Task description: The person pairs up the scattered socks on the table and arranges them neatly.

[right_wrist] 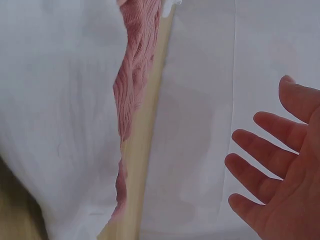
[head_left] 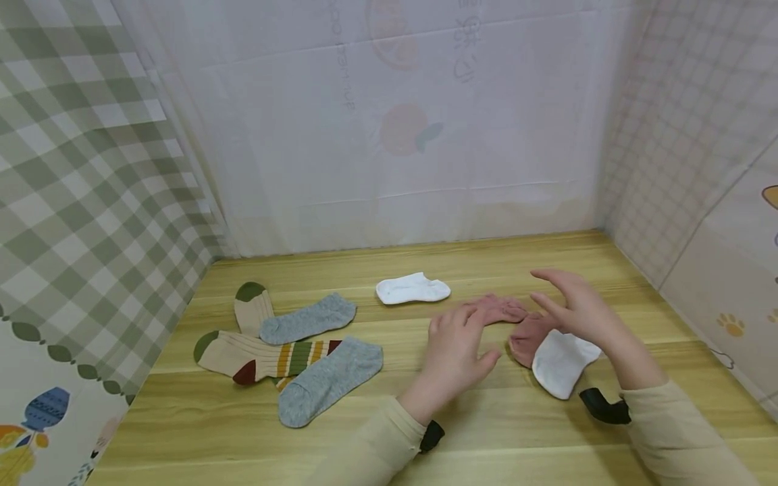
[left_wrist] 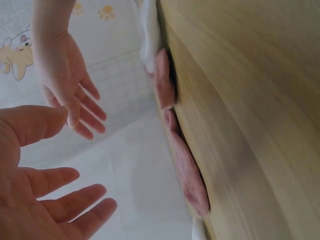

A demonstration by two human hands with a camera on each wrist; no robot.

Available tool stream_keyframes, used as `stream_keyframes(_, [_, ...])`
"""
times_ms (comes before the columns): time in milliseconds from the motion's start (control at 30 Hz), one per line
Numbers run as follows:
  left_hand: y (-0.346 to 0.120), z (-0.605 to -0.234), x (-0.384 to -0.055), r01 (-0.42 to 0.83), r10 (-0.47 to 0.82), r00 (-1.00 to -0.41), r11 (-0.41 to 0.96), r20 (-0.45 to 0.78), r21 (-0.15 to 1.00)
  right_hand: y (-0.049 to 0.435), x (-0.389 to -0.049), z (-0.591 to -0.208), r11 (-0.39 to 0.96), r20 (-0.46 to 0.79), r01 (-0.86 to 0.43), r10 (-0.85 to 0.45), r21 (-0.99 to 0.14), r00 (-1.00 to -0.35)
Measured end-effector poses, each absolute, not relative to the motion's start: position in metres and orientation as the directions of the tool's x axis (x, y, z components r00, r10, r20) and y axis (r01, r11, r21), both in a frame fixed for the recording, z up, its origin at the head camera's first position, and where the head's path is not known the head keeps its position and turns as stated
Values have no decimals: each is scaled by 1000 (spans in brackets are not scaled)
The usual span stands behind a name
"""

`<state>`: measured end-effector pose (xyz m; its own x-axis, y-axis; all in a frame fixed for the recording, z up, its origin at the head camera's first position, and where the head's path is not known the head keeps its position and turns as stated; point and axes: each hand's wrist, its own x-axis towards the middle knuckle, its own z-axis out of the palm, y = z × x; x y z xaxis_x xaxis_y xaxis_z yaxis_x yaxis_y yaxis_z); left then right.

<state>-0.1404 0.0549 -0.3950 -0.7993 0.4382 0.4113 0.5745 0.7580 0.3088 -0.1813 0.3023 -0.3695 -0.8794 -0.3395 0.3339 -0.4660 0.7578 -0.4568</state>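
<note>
My left hand (head_left: 452, 351) hovers over the wooden table with fingers spread, just left of two pink socks; nothing is in it. One pink sock (head_left: 501, 309) lies behind it, its left end partly covered by my fingers in the head view. A second pink sock (head_left: 527, 339) lies to the right, partly under a white sock (head_left: 560, 364). Above these two is my right hand (head_left: 574, 307), its thumb and fingers apart and holding nothing. In the right wrist view, the fingers (right_wrist: 265, 150) are loosely extended, away from the pink sock (right_wrist: 132, 70).
Another white sock (head_left: 413, 289) lies near the back. On the left, two grey socks (head_left: 331, 381) overlap beige striped socks (head_left: 249, 354) with green and dark red patches. Cloth-covered walls stand behind (head_left: 389, 223) and on both sides of the wooden table (head_left: 231, 445).
</note>
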Motion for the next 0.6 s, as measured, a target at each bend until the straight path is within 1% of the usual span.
stream_keyframes(133, [60, -396, -137, 593, 439, -791, 723, 427, 355, 310, -175, -370, 764, 329, -451, -325, -461, -887])
stream_keyframes(267, [67, -396, -136, 601, 444, -792, 687, 418, 409, 319, -172, -373, 777, 311, -421, -301, -468, -901])
stream_keyframes(400, [73, -396, -135, 585, 452, -810, 667, 374, 461, 329, -170, -376, 793, 290, -389, -278, -470, -916])
stream_keyframes(500, [76, -396, -134, 564, 462, -826, 671, 324, 480, 336, -168, -377, 801, 261, -360, -261, -478, -929])
stream_keyframes(600, [80, -396, -133, 560, 480, -827, 667, 293, 491, 342, -165, -379, 805, 240, -342, -253, -486, -937])
